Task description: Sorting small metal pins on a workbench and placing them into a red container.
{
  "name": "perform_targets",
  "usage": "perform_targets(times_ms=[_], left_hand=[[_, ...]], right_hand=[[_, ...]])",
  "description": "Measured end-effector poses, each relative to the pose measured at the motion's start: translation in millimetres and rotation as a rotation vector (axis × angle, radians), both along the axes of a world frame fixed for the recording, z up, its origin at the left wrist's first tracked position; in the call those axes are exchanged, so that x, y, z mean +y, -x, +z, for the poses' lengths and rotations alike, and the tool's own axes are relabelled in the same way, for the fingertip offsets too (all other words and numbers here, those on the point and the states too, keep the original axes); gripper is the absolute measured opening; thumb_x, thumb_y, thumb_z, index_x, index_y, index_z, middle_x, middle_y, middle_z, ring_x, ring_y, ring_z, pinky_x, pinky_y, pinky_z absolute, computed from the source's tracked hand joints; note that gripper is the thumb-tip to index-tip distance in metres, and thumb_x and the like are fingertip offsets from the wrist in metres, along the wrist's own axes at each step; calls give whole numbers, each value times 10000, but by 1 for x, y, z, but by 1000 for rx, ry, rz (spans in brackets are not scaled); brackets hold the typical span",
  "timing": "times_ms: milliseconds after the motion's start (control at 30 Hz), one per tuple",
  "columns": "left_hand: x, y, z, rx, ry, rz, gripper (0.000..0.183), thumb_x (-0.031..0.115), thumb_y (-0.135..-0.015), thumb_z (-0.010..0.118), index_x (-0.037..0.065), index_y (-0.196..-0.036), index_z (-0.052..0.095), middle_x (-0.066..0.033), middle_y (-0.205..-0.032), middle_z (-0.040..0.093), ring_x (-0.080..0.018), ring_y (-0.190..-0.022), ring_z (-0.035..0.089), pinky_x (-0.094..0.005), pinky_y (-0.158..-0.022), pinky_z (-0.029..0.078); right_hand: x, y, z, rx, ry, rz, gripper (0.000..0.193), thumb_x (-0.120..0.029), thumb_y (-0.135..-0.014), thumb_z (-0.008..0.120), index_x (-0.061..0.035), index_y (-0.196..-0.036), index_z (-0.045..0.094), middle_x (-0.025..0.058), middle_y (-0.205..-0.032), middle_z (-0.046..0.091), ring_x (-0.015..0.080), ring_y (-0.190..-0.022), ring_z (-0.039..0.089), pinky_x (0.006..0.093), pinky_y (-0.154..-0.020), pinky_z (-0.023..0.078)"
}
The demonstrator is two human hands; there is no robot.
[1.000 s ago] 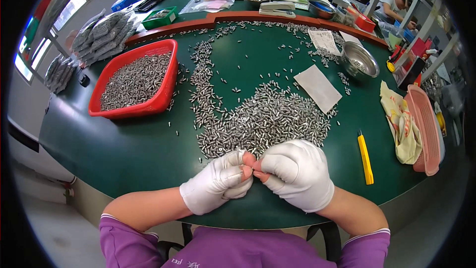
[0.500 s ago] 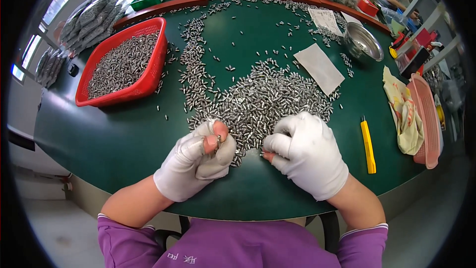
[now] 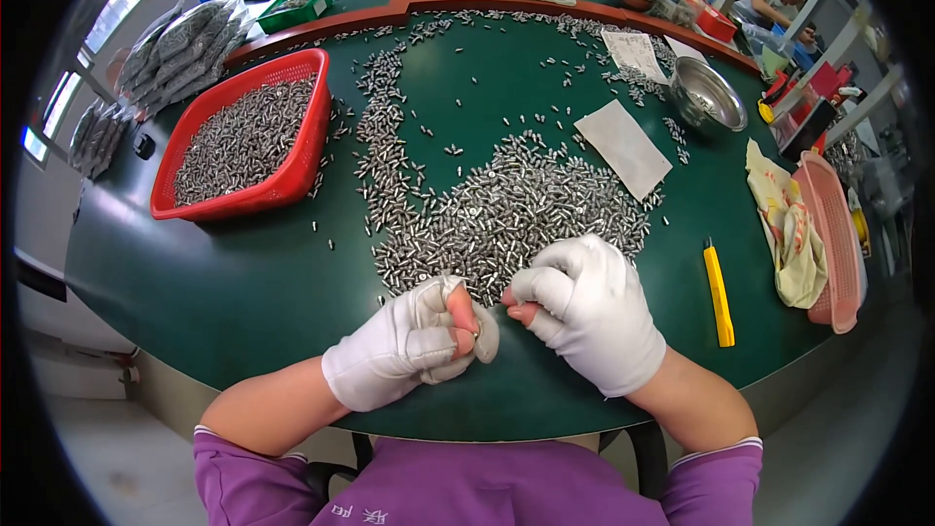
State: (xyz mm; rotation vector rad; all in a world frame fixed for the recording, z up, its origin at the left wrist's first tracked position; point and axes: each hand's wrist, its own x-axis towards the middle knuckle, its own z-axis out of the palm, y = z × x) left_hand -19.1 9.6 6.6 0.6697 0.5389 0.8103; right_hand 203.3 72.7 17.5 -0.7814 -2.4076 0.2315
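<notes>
A heap of small silvery metal pins (image 3: pixel 526 197) with pointed ends is spread over the green table. Just off its near edge, my left hand (image 3: pixel 414 346), in a white glove with bare thumb and forefinger tips, is closed in a pinch. A bit of one small metal pin (image 3: pixel 475 335) shows at those fingertips; the rest is hidden. My right hand (image 3: pixel 594 317), gloved the same way, is curled at the heap's near right edge. Its bare fingertips are drawn together close to the loose pins, and whatever lies between them is too small to make out.
A red plastic basket (image 3: pixel 317 127) full of pins stands at the left. Around the heap are a grey card (image 3: pixel 623 148), a steel bowl (image 3: pixel 726 97) and a yellow utility knife (image 3: pixel 719 294). A pink basket (image 3: pixel 845 244) with a cloth lies far right; a raised red-brown ledge (image 3: pixel 390 18) borders the back.
My left hand has moved right and slightly nearer to me, its pinch kept. My right hand has shifted a little left, fingertips still together. The whole view has shifted slightly.
</notes>
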Motion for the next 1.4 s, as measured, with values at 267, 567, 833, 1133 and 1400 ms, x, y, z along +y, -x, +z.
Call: perform_targets(times_ms=[267,567,833,1133,1400], left_hand=[[0,-2,2,88,25,4,191,200,-929,645,118,-1060,532,-59,-947,581,-56,-632,390,-201,-571,307],[-1,-5,5,78,32,-23,199,215,-925,645,130,-1048,514,-55,-946,584,-62,-628,397,-207,-562,304],[-4,-10,8,124,101,-16,233,221,-931,639,134,-1084,487,-23,-947,580,-64,-645,430,-212,-561,315],[-6,-13,1,113,157,11,199,192,-924,696,130,-1014,529,-35,-1018,635,-69,-644,409,-227,-566,325],[-3,-11,4,97,164,10,207,213,-927,694,134,-1022,529,-48,-931,580,-75,-649,403,-220,-564,318]], right_hand=[[-1,-2,3,168,95,79,196,-188,-707,784,-190,-875,682,-1,-857,593,241,-799,576,380,-690,485],[-2,0,2,203,94,137,242,-151,-695,775,-172,-904,656,5,-891,603,242,-799,584,373,-686,489],[-1,2,-1,193,148,154,226,-158,-704,785,-161,-900,671,12,-892,615,247,-794,598,385,-667,502],[-3,4,1,244,147,237,229,-145,-682,810,-143,-840,645,24,-842,605,250,-704,590,378,-618,465],[-1,4,0,286,301,217,229,-117,-687,828,-129,-829,650,29,-835,611,233,-720,605,349,-649,485]])
